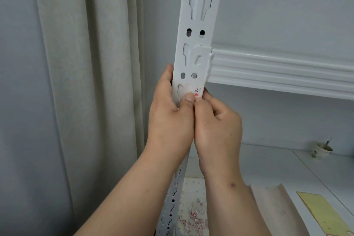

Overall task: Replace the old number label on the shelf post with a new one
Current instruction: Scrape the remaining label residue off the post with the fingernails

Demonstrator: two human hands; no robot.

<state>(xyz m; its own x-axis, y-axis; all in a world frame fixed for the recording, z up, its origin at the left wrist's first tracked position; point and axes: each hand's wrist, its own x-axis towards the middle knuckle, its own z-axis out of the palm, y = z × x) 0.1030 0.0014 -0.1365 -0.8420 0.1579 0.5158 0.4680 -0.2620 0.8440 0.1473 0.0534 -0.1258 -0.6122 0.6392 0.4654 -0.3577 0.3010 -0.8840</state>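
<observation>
Standing against a grey wall beside a beige curtain [80, 82], the white slotted shelf post [199, 25] runs upright, leaning slightly right toward its top. Partway up its face sits a torn number label [196, 91]. The left hand [170, 119] wraps the post's left edge, thumb pressing the label, while the right hand [218, 126], fingers curled, pinches the label's right end; paper scraps [193, 216] litter the shelf below.

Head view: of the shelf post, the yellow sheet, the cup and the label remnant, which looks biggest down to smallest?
1. Shelf post
2. Yellow sheet
3. Cup, though it sits farther back, so this is unsure
4. Label remnant, partly hidden by the thumbs
</observation>
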